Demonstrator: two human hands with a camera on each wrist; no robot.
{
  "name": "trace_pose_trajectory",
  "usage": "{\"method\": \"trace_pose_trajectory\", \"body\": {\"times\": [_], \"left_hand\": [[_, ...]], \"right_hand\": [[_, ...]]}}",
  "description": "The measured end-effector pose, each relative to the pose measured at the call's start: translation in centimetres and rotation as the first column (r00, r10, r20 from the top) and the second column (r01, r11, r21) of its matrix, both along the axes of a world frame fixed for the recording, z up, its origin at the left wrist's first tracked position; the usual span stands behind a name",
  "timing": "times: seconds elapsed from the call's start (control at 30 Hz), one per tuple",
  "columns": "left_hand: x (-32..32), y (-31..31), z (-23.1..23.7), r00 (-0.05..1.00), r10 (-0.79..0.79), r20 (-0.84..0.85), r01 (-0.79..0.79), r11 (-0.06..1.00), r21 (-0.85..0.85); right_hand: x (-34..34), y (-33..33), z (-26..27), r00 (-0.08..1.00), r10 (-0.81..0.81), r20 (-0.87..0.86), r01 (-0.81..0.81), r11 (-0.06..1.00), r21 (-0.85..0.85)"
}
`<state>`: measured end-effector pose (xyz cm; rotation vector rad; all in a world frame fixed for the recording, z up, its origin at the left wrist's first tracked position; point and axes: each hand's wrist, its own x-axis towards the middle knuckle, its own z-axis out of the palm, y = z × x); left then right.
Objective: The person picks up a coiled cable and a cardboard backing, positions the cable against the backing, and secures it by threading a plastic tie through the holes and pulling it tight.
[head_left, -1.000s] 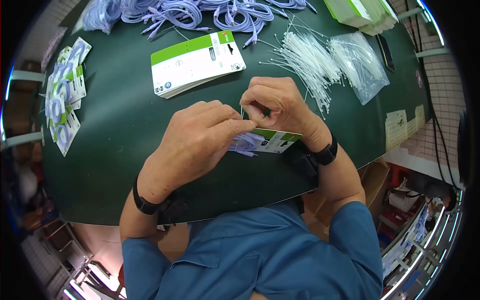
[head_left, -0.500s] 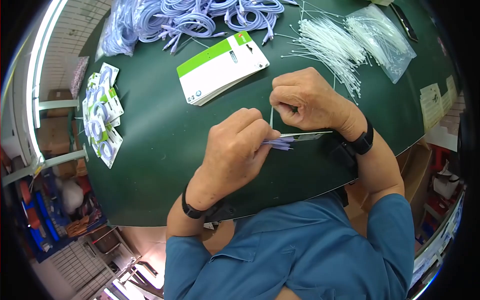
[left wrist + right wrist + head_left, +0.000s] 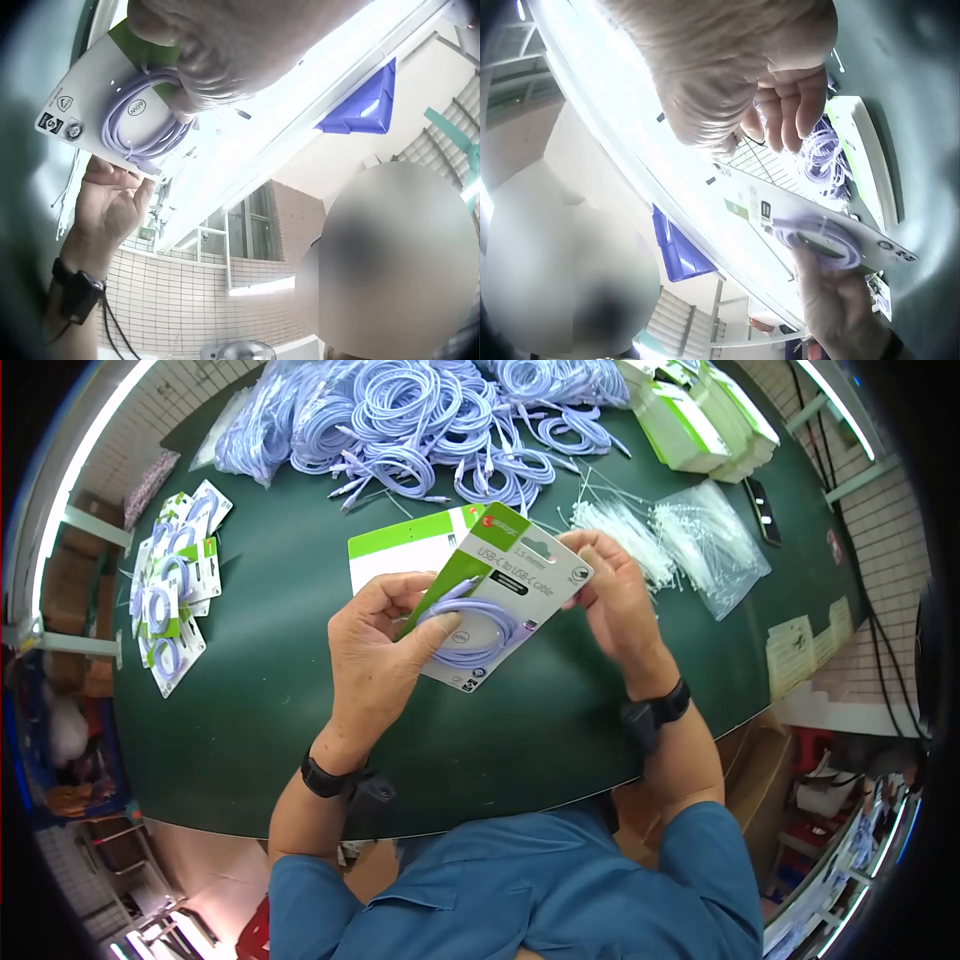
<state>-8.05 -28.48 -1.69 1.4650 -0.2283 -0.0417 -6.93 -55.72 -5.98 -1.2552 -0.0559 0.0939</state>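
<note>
My left hand (image 3: 375, 640) grips a green and white retail card (image 3: 505, 560) printed as a USB-C to USB-C cable, its thumb on the front face. A coiled lilac cable (image 3: 478, 628) lies against the card. In the left wrist view the coil (image 3: 142, 124) and the lower part of the card (image 3: 64, 101) show clearly. The right hand (image 3: 622, 605) is at the card's upper right corner, fingers bent and partly behind it. Seen from the right wrist, those fingers (image 3: 784, 112) curl close above the card's end; whether they pinch it I cannot tell.
Behind the held card lies a stack of cards (image 3: 385, 550). Lilac cables (image 3: 410, 410) pile up at the back, with white zip ties (image 3: 625, 535) and a bag of them (image 3: 710, 550) rightward. Finished cable cards (image 3: 170, 595) lie left, card stacks (image 3: 690, 425) back right, beside a phone (image 3: 762, 510).
The card, earlier nearly edge-on and low between the hands, is now raised and turned face up. The left thumb lies on its front; the right hand has moved to its upper corner.
</note>
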Motion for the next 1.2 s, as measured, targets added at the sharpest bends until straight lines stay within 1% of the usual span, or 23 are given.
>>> {"method": "trace_pose_trajectory", "body": {"times": [0.03,0.07,0.13,0.17,0.2,0.27,0.3,0.33,0.4,0.43,0.47,0.57,0.67,0.7,0.83,0.87,0.9,0.93,0.97,1.0,1.07,1.1,1.2], "left_hand": [[0.1,0.0,-0.3,1.0,0.017,0.007,-0.017,1.0,-0.025],[0.2,0.0,-0.6,0.999,0.021,-0.035,-0.023,0.997,-0.067],[0.3,-0.1,-1.1,0.992,0.009,-0.123,-0.027,0.99,-0.141],[0.4,-0.1,-1.2,0.992,0.013,-0.124,-0.032,0.988,-0.153],[0.4,0.0,-1.3,0.995,0.045,-0.09,-0.059,0.986,-0.155],[0.5,0.2,-1.4,0.993,0.113,-0.02,-0.115,0.982,-0.153],[0.5,0.2,-1.5,0.993,0.119,-0.02,-0.121,0.981,-0.154],[0.6,0.2,-1.7,0.993,0.106,-0.049,-0.113,0.98,-0.162],[0.6,0.1,-2.1,0.992,0.07,-0.108,-0.088,0.981,-0.171],[0.5,0.0,-2.3,0.991,0.066,-0.112,-0.084,0.983,-0.161],[0.3,-0.2,-2.5,0.989,0.054,-0.135,-0.077,0.983,-0.17],[-0.2,-1.0,-3.4,0.983,0.013,-0.183,-0.046,0.984,-0.173],[-0.4,-1.5,-4.4,0.972,-0.008,-0.234,-0.099,0.89,-0.445],[-0.6,-1.7,-4.3,0.974,-0.014,-0.226,-0.088,0.895,-0.437],[-0.9,-2.5,-3.1,0.985,0.027,-0.171,-0.103,0.885,-0.454],[-0.8,-2.5,-3.2,0.995,0.104,0.003,-0.1,0.958,-0.269],[-0.6,-2.7,-2.8,0.971,0.147,0.187,-0.135,0.988,-0.079],[-0.6,-2.8,-2.4,0.918,0.154,0.365,-0.204,0.973,0.104],[-0.6,-2.7,-2.1,0.916,0.158,0.368,-0.206,0.974,0.097],[-0.4,-2.5,-1.7,0.905,0.089,0.416,-0.194,0.957,0.217],[-0.2,-2.2,-0.9,0.878,-0.062,0.475,-0.183,0.873,0.452],[-0.1,-2.1,-1.0,0.878,-0.058,0.476,-0.185,0.875,0.448],[0.4,-2.5,-2.8,0.899,0.041,0.436,-0.183,0.939,0.29]], "right_hand": [[-0.4,0.5,0.0,0.999,0.032,-0.011,-0.031,0.996,0.086],[-0.8,1.3,-0.1,0.999,0.048,-0.008,-0.047,0.997,0.065],[-1.8,3.2,-0.4,0.993,0.094,0.073,-0.094,0.996,0.004],[-2.0,3.5,-0.4,0.987,0.114,0.11,-0.112,0.993,-0.023],[-1.9,3.2,-0.2,0.987,0.119,0.107,-0.117,0.993,-0.032],[-1.3,2.5,0.1,0.992,0.127,0.017,-0.128,0.982,0.141],[-1.1,2.5,0.1,0.99,0.137,-0.027,-0.127,0.965,0.23],[-1.1,2.7,0.2,0.99,0.142,-0.027,-0.131,0.964,0.233],[-1.8,3.3,0.2,0.987,0.137,0.079,-0.139,0.99,0.026],[-2.1,3.6,0.3,0.982,0.137,0.13,-0.128,0.989,-0.075],[-2.3,3.9,0.4,0.984,0.126,0.126,-0.119,0.991,-0.064],[-2.7,4.7,0.8,0.991,0.133,0.009,-0.13,0.98,-0.152],[-2.2,4.2,0.5,0.99,0.136,0.029,-0.133,0.988,-0.081],[-2.1,4.1,0.5,0.989,0.145,0.042,-0.142,0.988,-0.055],[-2.4,4.5,1.4,0.986,0.121,0.113,-0.117,0.992,-0.043],[-2.4,4.6,1.5,0.985,0.119,0.125,-0.114,0.992,-0.047],[-2.4,4.8,1.4,0.987,0.098,0.128,-0.094,0.995,-0.035],[-2.5,5.0,1.3,0.989,0.078,0.126,-0.076,0.997,-0.024],[-2.5,5.1,1.3,0.991,0.06,0.123,-0.059,0.998,-0.013],[-2.4,5.0,1.4,0.99,0.064,0.127,-0.061,0.998,-0.021],[-2.4,4.8,1.6,0.992,0.045,0.121,-0.039,0.998,-0.049],[-2.4,4.8,1.6,0.993,0.033,0.117,-0.026,0.998,-0.062],[-2.6,4.9,1.6,0.991,0.042,0.124,-0.033,0.997,-0.07]]}}
